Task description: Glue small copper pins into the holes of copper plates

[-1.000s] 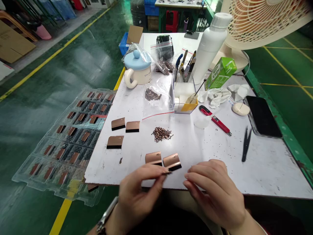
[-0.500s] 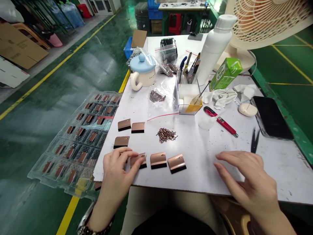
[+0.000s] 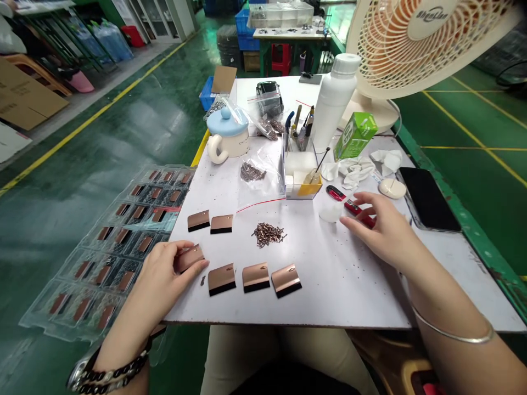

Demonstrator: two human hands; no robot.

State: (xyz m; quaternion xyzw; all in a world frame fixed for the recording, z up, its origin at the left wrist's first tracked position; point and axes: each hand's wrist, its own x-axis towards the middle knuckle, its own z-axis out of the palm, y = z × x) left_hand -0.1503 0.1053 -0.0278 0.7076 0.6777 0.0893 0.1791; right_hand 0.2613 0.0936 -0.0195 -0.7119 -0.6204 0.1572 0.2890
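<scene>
My left hand (image 3: 167, 269) has thumb and fingers closed around the edges of a copper-coloured curved plate (image 3: 191, 257) at the table's left side. A small dark piece (image 3: 202, 281) lies just below that plate. Along the front edge sit three similar black-edged plates, the nearest one (image 3: 222, 278) beside my left thumb. Two more, one of them a plate (image 3: 198, 220) with a small hole, rest farther back. My right hand (image 3: 381, 227) is open, fingers apart, over a red utility knife (image 3: 349, 207) and close to a small translucent dish (image 3: 330, 212).
A heap of small copper screws (image 3: 268, 235) lies mid-table. Behind it are a plastic bag (image 3: 263, 186), a lidded mug (image 3: 230, 137), a clear organizer box (image 3: 302, 189), a white bottle (image 3: 335, 101) and a fan (image 3: 411, 49). A phone (image 3: 430, 197) lies right; a clear tray (image 3: 111, 241) stands left below.
My left hand has moved from a front-row plate to the plate behind it and closed on it. My right hand has gone forward and left to the utility knife. The view has shifted.
</scene>
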